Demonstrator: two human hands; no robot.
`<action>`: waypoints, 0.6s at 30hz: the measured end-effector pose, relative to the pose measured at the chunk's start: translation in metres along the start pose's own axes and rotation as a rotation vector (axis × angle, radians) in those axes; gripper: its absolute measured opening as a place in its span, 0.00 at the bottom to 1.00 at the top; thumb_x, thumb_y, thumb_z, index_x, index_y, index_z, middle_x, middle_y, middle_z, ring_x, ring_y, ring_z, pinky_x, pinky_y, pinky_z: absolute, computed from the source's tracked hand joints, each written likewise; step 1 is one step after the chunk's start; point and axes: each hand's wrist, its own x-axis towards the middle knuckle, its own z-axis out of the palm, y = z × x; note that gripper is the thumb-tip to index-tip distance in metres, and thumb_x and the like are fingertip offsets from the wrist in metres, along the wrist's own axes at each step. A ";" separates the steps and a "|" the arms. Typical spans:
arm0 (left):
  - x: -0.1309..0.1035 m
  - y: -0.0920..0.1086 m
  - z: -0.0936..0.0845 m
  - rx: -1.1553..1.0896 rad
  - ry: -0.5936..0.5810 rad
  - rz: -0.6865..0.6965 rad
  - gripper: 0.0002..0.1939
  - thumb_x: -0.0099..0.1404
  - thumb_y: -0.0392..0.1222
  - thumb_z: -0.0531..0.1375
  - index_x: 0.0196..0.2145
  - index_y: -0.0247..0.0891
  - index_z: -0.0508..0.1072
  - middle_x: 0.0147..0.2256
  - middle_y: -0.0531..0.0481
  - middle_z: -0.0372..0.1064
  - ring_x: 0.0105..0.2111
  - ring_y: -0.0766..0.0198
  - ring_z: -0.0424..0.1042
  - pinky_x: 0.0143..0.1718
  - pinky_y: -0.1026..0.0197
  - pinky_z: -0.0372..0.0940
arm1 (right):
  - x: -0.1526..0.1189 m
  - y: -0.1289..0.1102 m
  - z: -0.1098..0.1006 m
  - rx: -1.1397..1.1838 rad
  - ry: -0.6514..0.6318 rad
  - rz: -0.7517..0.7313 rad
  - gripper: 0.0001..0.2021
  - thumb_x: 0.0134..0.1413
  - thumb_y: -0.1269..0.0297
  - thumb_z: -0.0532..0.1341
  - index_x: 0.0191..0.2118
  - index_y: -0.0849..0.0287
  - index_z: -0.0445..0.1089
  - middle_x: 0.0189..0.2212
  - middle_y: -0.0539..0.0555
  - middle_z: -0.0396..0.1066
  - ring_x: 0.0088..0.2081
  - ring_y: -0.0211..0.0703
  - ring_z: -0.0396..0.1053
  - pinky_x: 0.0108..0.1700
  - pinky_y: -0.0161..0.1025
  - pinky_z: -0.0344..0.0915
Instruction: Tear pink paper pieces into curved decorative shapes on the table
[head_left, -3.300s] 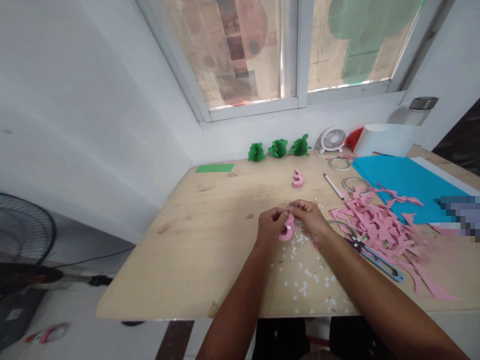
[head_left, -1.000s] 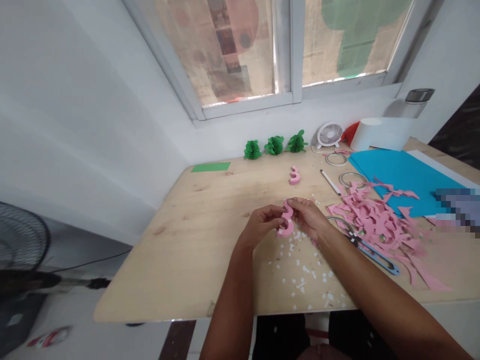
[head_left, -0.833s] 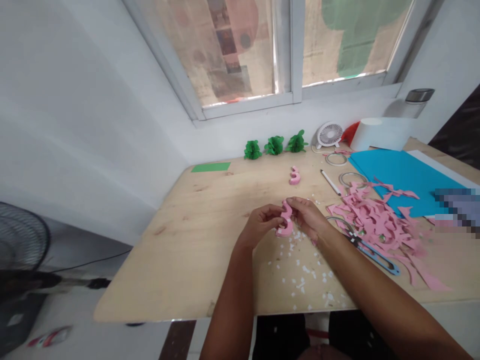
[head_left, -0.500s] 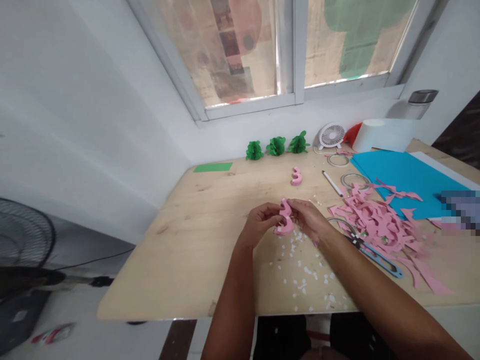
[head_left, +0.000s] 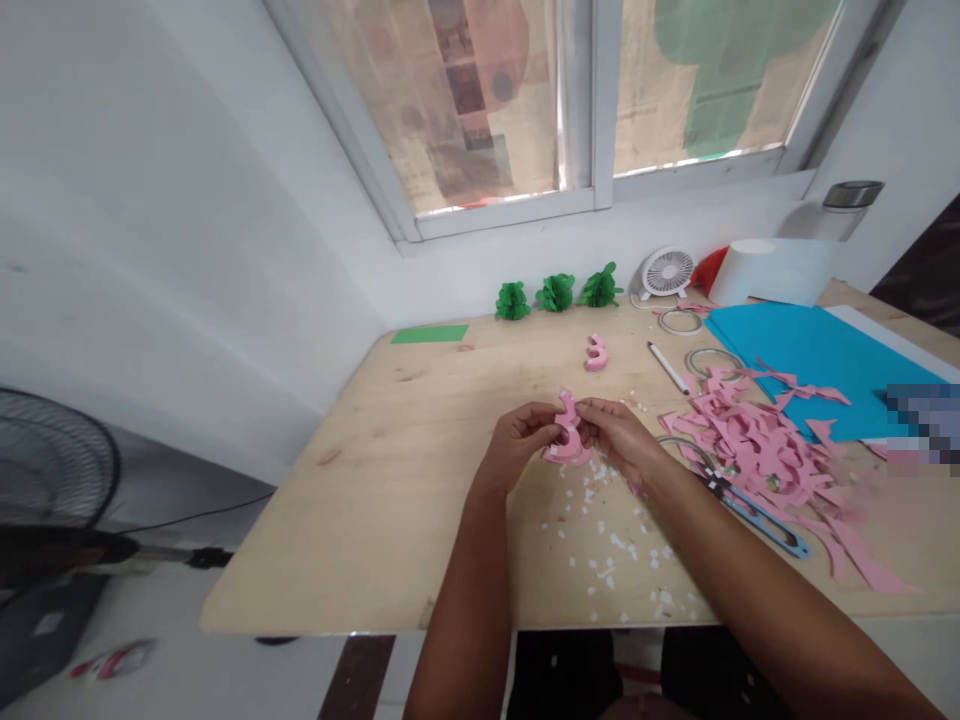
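A curved pink paper cutout [head_left: 571, 444], shaped like a 3 and seemingly layered, is held just above the wooden table by both hands. My left hand [head_left: 525, 436] pinches its left side between thumb and fingers. From the right, my right hand [head_left: 611, 428] grips it at the middle, its fingertips partly hidden behind the paper. Small white bits show on the cutout. Beyond the hands lies another pink 3-shaped piece [head_left: 596, 353]. Tiny white paper scraps [head_left: 611, 545] are scattered on the table below and between my forearms.
Pink paper offcuts [head_left: 765, 445] lie heaped at the right, beside blue-handled scissors [head_left: 765, 520], tape rolls [head_left: 712, 363] and a white pen [head_left: 667, 367]. Blue sheets [head_left: 817, 350] lie behind. Green paper ornaments [head_left: 556, 293] and a small white fan [head_left: 666, 272] stand along the wall.
The pink cutout has turned and spread slightly in my fingers, its lower end now showing more layers. Both hands keep their hold on it. The view has shifted a little.
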 end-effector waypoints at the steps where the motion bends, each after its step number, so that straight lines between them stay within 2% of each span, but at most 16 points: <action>1: 0.000 0.000 0.000 -0.002 0.002 -0.004 0.13 0.51 0.40 0.64 0.35 0.34 0.73 0.26 0.51 0.71 0.27 0.67 0.69 0.32 0.64 0.63 | 0.000 0.000 0.000 0.009 -0.005 -0.001 0.12 0.40 0.57 0.66 0.23 0.61 0.70 0.18 0.48 0.66 0.20 0.31 0.59 0.24 0.31 0.52; 8: 0.003 -0.007 -0.006 -0.040 0.032 -0.014 0.14 0.50 0.38 0.64 0.37 0.34 0.73 0.26 0.51 0.70 0.27 0.69 0.68 0.30 0.66 0.61 | 0.002 0.003 -0.003 0.080 -0.080 -0.012 0.09 0.39 0.62 0.67 0.27 0.62 0.72 0.21 0.50 0.69 0.22 0.32 0.63 0.27 0.32 0.58; 18: 0.003 -0.008 -0.006 -0.090 0.011 -0.049 0.15 0.49 0.40 0.65 0.36 0.35 0.73 0.26 0.51 0.70 0.25 0.69 0.66 0.28 0.66 0.60 | 0.004 0.006 -0.005 0.084 -0.040 -0.019 0.10 0.38 0.63 0.67 0.30 0.61 0.73 0.21 0.50 0.70 0.21 0.32 0.63 0.26 0.32 0.59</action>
